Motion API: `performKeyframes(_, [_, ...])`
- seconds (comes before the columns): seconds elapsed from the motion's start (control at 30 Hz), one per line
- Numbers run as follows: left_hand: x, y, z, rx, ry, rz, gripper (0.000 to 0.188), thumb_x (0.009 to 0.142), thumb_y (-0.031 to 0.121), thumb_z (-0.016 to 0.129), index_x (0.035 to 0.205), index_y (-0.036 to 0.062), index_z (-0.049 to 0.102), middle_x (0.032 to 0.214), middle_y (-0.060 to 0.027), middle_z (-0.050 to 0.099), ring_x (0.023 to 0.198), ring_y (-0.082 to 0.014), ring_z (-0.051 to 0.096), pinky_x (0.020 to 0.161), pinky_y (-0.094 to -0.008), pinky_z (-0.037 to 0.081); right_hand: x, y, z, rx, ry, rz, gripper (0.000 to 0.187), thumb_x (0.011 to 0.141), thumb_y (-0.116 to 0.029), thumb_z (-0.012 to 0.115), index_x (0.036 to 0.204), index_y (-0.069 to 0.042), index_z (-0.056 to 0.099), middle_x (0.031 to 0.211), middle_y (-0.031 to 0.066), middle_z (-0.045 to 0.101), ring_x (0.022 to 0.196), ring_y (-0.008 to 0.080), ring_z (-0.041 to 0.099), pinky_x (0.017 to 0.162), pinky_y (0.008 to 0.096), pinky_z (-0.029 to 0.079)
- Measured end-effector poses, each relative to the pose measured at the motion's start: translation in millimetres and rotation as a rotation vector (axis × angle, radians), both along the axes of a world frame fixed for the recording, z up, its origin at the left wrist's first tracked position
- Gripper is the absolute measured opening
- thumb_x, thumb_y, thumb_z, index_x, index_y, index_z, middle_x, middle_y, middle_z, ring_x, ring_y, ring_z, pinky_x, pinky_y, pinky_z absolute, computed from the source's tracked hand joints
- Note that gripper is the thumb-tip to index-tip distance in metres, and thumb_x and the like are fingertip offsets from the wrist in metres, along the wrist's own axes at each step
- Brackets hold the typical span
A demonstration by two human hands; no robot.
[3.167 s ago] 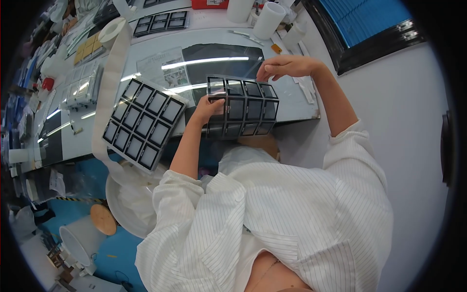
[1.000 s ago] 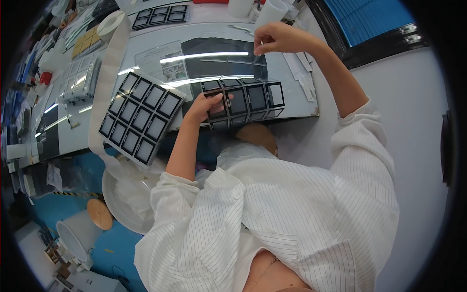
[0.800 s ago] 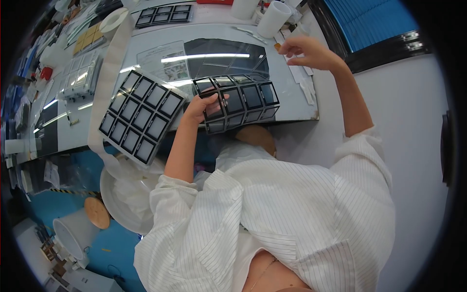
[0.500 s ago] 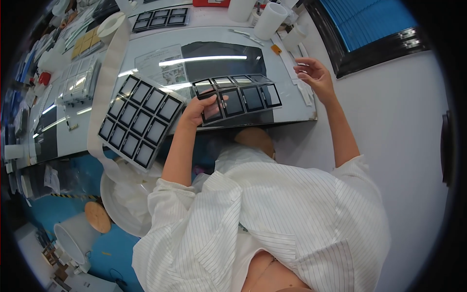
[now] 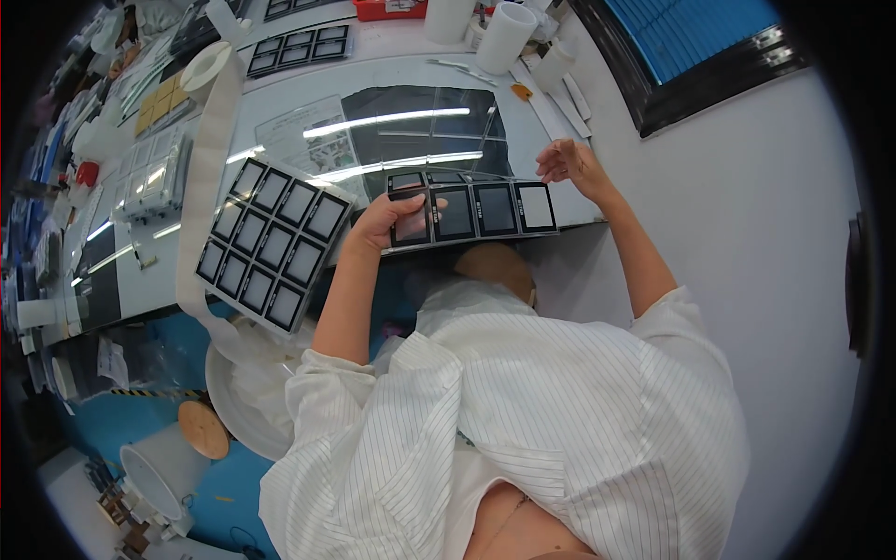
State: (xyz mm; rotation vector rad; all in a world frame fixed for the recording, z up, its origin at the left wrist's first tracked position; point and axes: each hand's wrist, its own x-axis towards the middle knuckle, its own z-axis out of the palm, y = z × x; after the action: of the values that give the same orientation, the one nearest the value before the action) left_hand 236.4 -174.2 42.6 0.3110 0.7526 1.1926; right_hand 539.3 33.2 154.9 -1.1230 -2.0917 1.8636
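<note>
A clear sheet with rows of black rectangular frames (image 5: 455, 214) is in my left hand (image 5: 397, 221), gripped at its left end with the thumb on top. It is tilted at the table's near edge, and its far row shows only as a thin strip. My right hand (image 5: 576, 170) hovers by the sheet's far right corner, fingers loosely bent and apart, holding nothing. To the left, a stack of similar framed sheets (image 5: 273, 240) lies at an angle, jutting over the table edge.
A dark glossy sheet (image 5: 420, 121) lies on the table beyond my hands. A roll of pale tape (image 5: 210, 70) trails a long strip down over the edge. White cylinders (image 5: 506, 39) and tweezers (image 5: 462, 69) are at the back. A white bin (image 5: 245, 401) stands below left.
The sheet in my left hand has tipped, so its far row looks narrower, and moved slightly right and nearer. My right hand has come down and left toward it.
</note>
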Motion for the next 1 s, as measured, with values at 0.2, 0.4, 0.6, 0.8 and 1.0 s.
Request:
performKeyframes(0.2, [-0.8, -5.1, -5.7, -0.014, -0.037, -0.016, 0.036, 0.083, 0.008, 0.067, 0.116, -0.0031, 0.056, 0.109, -0.0218, 0.065, 0.089, -0.0248, 0.067, 0.081, -0.0321, 0.056, -16.5, -7.2, 28.5, 0.145, -0.062, 0.294, 0.040, 0.086, -0.040, 0.067, 0.102, -0.003, 0.063, 0.091, 0.0000, 0.058, 0.082, 0.0067, 0.054, 0.071, 0.0199, 0.047])
performKeyframes(0.4, [-8.0, -10.5, -6.6, 0.049, -0.049, -0.035, 0.037, 0.083, 0.007, 0.067, 0.116, -0.0034, 0.055, 0.108, -0.0220, 0.065, 0.089, -0.0254, 0.067, 0.080, -0.0328, 0.056, -26.2, -11.7, 25.6, 0.473, -0.128, 0.368, 0.032, 0.085, -0.025, 0.070, 0.109, -0.005, 0.065, 0.097, 0.0043, 0.060, 0.093, 0.0107, 0.054, 0.081, 0.0272, 0.048])
performKeyframes(0.6, [-6.6, -15.7, 4.2, 0.058, -0.031, -0.016, 0.039, 0.084, 0.007, 0.066, 0.119, -0.0032, 0.053, 0.106, -0.0223, 0.066, 0.088, -0.0233, 0.068, 0.077, -0.0293, 0.057, -27.2, -25.5, 0.9, 0.275, -0.176, 0.412, 0.036, 0.097, -0.033, 0.050, 0.113, -0.002, 0.063, 0.116, 0.0103, 0.062, 0.111, 0.0203, 0.056, 0.097, 0.0329, 0.043])
performKeyframes(0.8, [-13.4, -19.3, -2.8, 0.045, 0.109, -0.155, 0.060, 0.085, 0.010, 0.066, 0.138, 0.0011, 0.039, 0.105, -0.0210, 0.067, 0.084, -0.0202, 0.068, 0.074, -0.0275, 0.056, -25.9, 10.7, 26.4, 0.239, 0.007, 0.331, 0.053, 0.102, -0.043, 0.031, 0.125, -0.001, 0.053, 0.113, 0.0141, 0.064, 0.112, 0.0206, 0.057, 0.102, 0.0343, 0.040])
performKeyframes(1.0, [-12.9, -24.7, 7.1, 0.161, 0.204, -0.257, 0.068, 0.085, 0.015, 0.066, 0.145, 0.0105, 0.034, 0.105, -0.0133, 0.069, 0.081, -0.0127, 0.067, 0.067, -0.0220, 0.053, -32.5, 33.5, 106.3, 0.003, -0.061, 0.199, 0.052, 0.102, -0.043, 0.028, 0.127, -0.003, 0.052, 0.086, 0.0128, 0.069, 0.066, 0.0141, 0.068, 0.064, 0.0259, 0.056])
